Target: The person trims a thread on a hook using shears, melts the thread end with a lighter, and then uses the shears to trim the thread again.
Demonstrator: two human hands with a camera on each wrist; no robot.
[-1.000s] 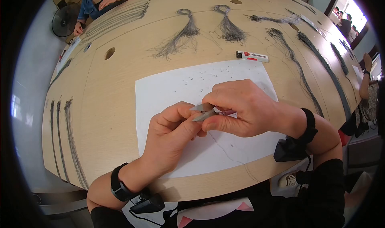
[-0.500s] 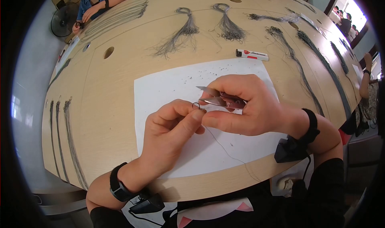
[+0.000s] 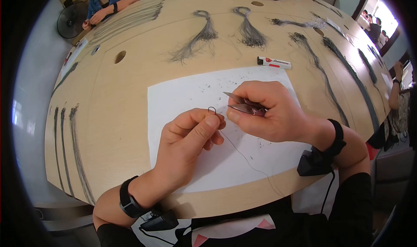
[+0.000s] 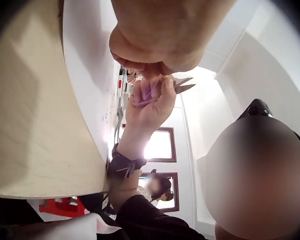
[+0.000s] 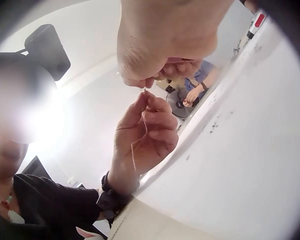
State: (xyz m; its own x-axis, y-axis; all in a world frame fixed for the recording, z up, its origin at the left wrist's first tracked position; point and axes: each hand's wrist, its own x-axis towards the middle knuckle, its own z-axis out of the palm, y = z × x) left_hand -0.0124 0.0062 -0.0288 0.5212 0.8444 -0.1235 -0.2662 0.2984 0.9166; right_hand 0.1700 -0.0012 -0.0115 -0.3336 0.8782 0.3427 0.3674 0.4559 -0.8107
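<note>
In the head view the left hand (image 3: pixel 186 136) pinches a small dark hook-like loop (image 3: pixel 212 110) between thumb and index finger, and a thin dark thread (image 3: pixel 245 159) hangs from there across the white sheet. The right hand (image 3: pixel 271 112) holds small scissors (image 3: pixel 247 107), blades apart and pointing left, close above the left fingertips. In the left wrist view the scissors (image 4: pixel 185 86) stick out of the right hand (image 4: pixel 151 105). The right wrist view shows the left hand (image 5: pixel 145 132) with the thread (image 5: pixel 133 150) hanging down its palm side.
A white sheet (image 3: pixel 173 99) with dark specks lies under the hands. Behind it are a marker (image 3: pixel 274 63) and thread bundles (image 3: pixel 204 32); more bundles lie left (image 3: pixel 78 147) and right (image 3: pixel 352 73). Another person (image 3: pixel 108 1) sits at the far left.
The scissors have drawn back from the left fingertips, up and to the right, with the right hand. The small loop, hidden at first, now shows above the left thumb.
</note>
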